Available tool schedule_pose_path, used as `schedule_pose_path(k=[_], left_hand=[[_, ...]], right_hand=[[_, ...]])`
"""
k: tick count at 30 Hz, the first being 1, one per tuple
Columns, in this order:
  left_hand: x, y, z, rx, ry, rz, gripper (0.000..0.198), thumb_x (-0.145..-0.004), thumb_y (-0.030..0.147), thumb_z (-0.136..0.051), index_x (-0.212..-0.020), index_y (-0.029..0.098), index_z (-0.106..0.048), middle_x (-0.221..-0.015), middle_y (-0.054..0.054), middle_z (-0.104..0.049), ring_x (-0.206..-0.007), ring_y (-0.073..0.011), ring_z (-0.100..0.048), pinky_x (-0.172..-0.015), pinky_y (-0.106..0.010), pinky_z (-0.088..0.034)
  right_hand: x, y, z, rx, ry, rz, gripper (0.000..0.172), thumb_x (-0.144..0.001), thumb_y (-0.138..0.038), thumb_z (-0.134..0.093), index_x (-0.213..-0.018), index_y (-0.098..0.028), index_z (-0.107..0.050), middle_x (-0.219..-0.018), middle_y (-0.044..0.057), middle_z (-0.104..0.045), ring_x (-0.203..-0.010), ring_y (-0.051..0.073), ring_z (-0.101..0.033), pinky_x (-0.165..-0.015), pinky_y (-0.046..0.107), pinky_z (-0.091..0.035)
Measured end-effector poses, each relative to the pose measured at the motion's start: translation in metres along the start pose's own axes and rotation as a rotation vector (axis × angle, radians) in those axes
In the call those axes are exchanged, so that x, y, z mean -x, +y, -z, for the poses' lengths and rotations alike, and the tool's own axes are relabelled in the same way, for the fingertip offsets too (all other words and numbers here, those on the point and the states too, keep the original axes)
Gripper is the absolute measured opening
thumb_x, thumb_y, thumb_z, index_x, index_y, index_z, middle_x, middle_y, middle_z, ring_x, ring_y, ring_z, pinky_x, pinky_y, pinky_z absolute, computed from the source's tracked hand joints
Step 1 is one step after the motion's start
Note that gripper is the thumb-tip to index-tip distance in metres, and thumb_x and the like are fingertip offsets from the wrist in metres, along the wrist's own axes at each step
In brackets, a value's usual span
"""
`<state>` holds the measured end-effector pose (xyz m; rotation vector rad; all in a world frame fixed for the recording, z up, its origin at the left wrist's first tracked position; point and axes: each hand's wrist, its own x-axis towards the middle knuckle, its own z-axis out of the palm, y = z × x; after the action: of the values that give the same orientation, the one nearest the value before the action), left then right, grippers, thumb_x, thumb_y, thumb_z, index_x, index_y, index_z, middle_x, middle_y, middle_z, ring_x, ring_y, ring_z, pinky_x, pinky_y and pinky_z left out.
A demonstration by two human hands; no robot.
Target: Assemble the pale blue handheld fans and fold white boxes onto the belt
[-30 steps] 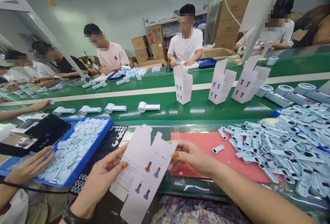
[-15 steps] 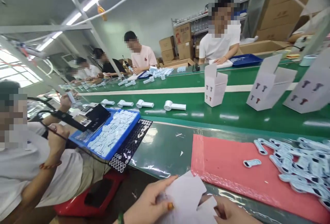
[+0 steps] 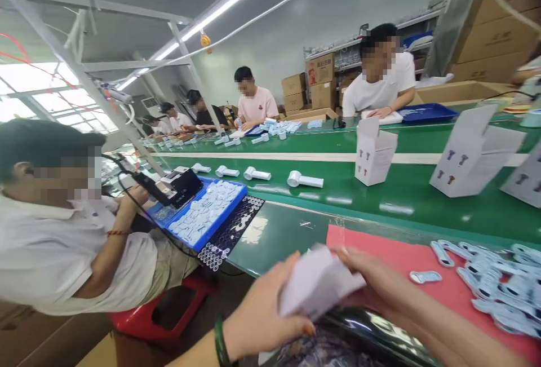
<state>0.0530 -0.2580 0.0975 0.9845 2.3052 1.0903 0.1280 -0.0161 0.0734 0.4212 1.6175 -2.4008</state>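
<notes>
Fig. 1. Head view, as I see it from my remote station. The white cardboard carton blank [image 3: 318,281] is held low in the centre of the view, above the near edge of the bench and just beside the near left corner of the red foam mat [image 3: 380,257]. Its long axis runs roughly left to right, with the right end a little higher than the left. Motion blur hides its print, and I cannot tell which face is towards me.

The left hand [image 3: 264,322] enters from the lower left with a green bangle [image 3: 219,343] at the wrist. Its palm is turned to the right, its fingers are curled narrowly behind the left end of the blank, and its thumb is pressed under the lower edge. The right hand [image 3: 372,283] enters from the lower right, the forearm lying diagonally over the mat. Its fingers [image 3: 344,255] are nearly straight, laid along the upper right edge of the blank and closed on it.

Surroundings: 1 pale blue plastic part [image 3: 425,277] lies alone on the mat, near a heap of pale blue plastic parts [image 3: 501,285]. On the green conveyor belt [image 3: 338,186] stand open white cartons [image 3: 374,154], well apart from the hands. At left, a seated co-worker in a white shirt [image 3: 54,254] works at a blue plastic tray [image 3: 240,195].
</notes>
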Motion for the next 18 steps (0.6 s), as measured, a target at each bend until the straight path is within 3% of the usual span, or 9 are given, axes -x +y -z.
schedule_pose_path(k=[1,2,4,6,7,11,13,16,18], left_hand=[[-0.004,0.01,0.011,0.034,0.081,-0.022,0.102,-0.067,0.055,-0.087,-0.153,0.024,-0.042,-0.155,-0.015,-0.046,-0.14,-0.0416,-0.043,-0.121,-0.06,-0.028],[-0.008,0.018,0.021,0.072,0.132,-0.047,0.095,-0.069,0.052,-0.086,-0.151,0.025,-0.045,-0.152,-0.013,-0.049,-0.138,-0.0406,-0.046,-0.121,-0.058,-0.03],[-0.02,0.026,0.039,0.154,0.182,-0.087,0.087,-0.072,0.048,-0.084,-0.148,0.025,-0.049,-0.145,-0.012,-0.057,-0.131,-0.0408,-0.054,-0.115,-0.056,-0.041],[-0.033,0.026,0.051,0.181,0.162,-0.131,0.089,-0.07,0.046,-0.085,-0.148,0.025,-0.048,-0.141,-0.012,-0.06,-0.125,-0.0422,-0.058,-0.108,-0.055,-0.049],[-0.039,0.023,0.053,0.166,0.143,-0.157,0.092,-0.068,0.043,-0.086,-0.149,0.025,-0.047,-0.142,-0.011,-0.059,-0.127,-0.0429,-0.057,-0.108,-0.055,-0.049],[-0.063,0.012,0.046,-0.015,0.178,-0.295,0.1,-0.062,0.028,-0.088,-0.151,0.033,-0.043,-0.152,-0.007,-0.05,-0.135,-0.0413,-0.05,-0.115,-0.058,-0.041],[-0.074,0.014,0.038,-0.127,0.241,-0.378,0.102,-0.062,0.027,-0.088,-0.152,0.033,-0.04,-0.149,-0.009,-0.053,-0.128,-0.0388,-0.057,-0.109,-0.056,-0.048],[-0.091,0.025,0.027,-0.316,0.372,-0.597,0.101,-0.067,0.037,-0.09,-0.153,0.028,-0.037,-0.138,-0.012,-0.06,-0.113,-0.0344,-0.066,-0.095,-0.047,-0.058],[-0.103,0.034,0.021,-0.407,0.453,-0.768,0.096,-0.072,0.043,-0.087,-0.153,0.023,-0.038,-0.134,-0.014,-0.063,-0.112,-0.0324,-0.067,-0.092,-0.042,-0.059]], right_hand=[[0.001,-0.015,-0.005,-0.032,-0.01,0.164,0.04,-0.091,-0.052,-0.059,-0.117,-0.021,-0.063,-0.1,0.007,-0.067,-0.088,0.021,-0.067,-0.081,0.037,-0.059],[0.002,-0.026,-0.01,-0.013,0.059,0.378,0.039,-0.093,-0.052,-0.058,-0.12,-0.023,-0.062,-0.112,0.008,-0.066,-0.098,0.022,-0.066,-0.09,0.039,-0.057],[0.005,-0.04,-0.02,0.184,0.194,0.865,0.035,-0.095,-0.042,-0.062,-0.126,-0.026,-0.059,-0.124,0.009,-0.062,-0.113,0.023,-0.061,-0.101,0.041,-0.052],[0.006,-0.044,-0.031,0.446,0.246,1.249,0.039,-0.094,-0.029,-0.063,-0.133,-0.025,-0.057,-0.124,0.01,-0.062,-0.117,0.023,-0.058,-0.103,0.041,-0.05],[0.005,-0.043,-0.035,0.549,0.237,1.368,0.04,-0.094,-0.024,-0.062,-0.133,-0.023,-0.057,-0.12,0.01,-0.064,-0.114,0.023,-0.059,-0.1,0.04,-0.051],[0.001,-0.038,-0.038,0.616,0.19,1.525,0.034,-0.096,-0.021,-0.058,-0.129,-0.019,-0.059,-0.105,0.009,-0.069,-0.097,0.02,-0.064,-0.086,0.035,-0.053],[-0.001,-0.037,-0.033,0.525,0.198,1.541,0.033,-0.098,-0.021,-0.054,-0.131,-0.02,-0.058,-0.099,0.007,-0.069,-0.091,0.019,-0.063,-0.085,0.036,-0.053],[-0.005,-0.037,-0.023,0.349,0.268,1.445,0.036,-0.101,-0.019,-0.046,-0.136,-0.025,-0.054,-0.091,0.003,-0.063,-0.081,0.016,-0.058,-0.076,0.032,-0.052],[-0.006,-0.039,-0.017,0.25,0.344,1.339,0.044,-0.103,-0.02,-0.044,-0.145,-0.029,-0.045,-0.097,0.004,-0.06,-0.084,0.016,-0.057,-0.078,0.03,-0.053]])
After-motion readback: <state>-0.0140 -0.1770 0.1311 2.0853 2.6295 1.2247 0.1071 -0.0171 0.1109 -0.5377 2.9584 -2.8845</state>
